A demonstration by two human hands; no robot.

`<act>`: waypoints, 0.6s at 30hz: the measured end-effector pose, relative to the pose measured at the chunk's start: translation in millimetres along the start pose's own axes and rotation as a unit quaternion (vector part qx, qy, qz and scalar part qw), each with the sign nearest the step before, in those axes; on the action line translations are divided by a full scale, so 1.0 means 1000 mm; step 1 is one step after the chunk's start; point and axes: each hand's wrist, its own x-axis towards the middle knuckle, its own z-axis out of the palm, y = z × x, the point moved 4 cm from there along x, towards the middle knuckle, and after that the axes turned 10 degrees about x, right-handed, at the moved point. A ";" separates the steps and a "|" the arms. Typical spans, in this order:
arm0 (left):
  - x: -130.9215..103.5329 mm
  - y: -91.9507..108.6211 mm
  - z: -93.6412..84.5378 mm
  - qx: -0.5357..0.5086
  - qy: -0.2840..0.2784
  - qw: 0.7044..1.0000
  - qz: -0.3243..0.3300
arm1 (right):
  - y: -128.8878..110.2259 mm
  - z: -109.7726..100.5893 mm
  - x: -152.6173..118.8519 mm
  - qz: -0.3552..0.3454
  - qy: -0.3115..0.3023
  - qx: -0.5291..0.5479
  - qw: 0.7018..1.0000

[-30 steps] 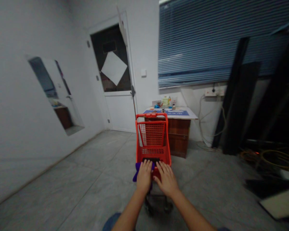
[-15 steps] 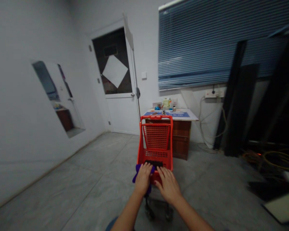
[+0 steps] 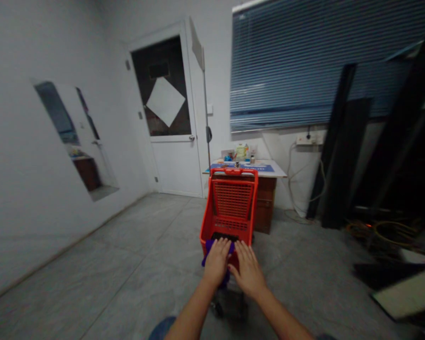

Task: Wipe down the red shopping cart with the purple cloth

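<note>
A red plastic shopping cart (image 3: 233, 198) stands in front of me, its basket toward me and its handle at the far side. A purple cloth (image 3: 208, 246) is draped over the cart's near edge and hangs down below it. My left hand (image 3: 218, 259) lies over this cloth, pressing it against the edge, with the fingers pointing forward. Beside it, my right hand (image 3: 248, 268) rests on the near edge, its fingers stretched out and its thumb apart. Both palms and what lies under them are hidden.
Behind the cart stands a brown cabinet (image 3: 265, 203) with small items on top. A white door (image 3: 173, 165) and a pole stand at the back left. Dark panels (image 3: 345, 165) lean on the right, near coiled cables (image 3: 396, 233) on the floor.
The cart has turned slightly, its far handle shifting right in view. My hands and the purple cloth have moved a little right, and the hands are closer together.
</note>
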 end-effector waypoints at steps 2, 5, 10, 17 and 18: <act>0.000 -0.005 -0.001 0.010 -0.003 1.000 0.021 | 0.002 -0.001 -0.001 -0.006 0.002 0.005 1.000; -0.006 -0.027 -0.004 0.026 0.008 0.999 0.016 | 0.001 -0.001 -0.003 -0.015 -0.001 0.014 1.000; -0.014 -0.048 -0.004 0.026 0.041 0.998 -0.042 | -0.005 0.002 -0.004 -0.014 0.008 0.022 1.000; -0.012 -0.026 0.003 0.031 0.031 0.999 0.002 | -0.005 0.000 -0.004 -0.015 0.019 0.020 1.000; -0.012 -0.028 0.002 0.034 0.028 0.999 0.012 | -0.005 -0.002 -0.004 -0.014 0.016 0.018 1.000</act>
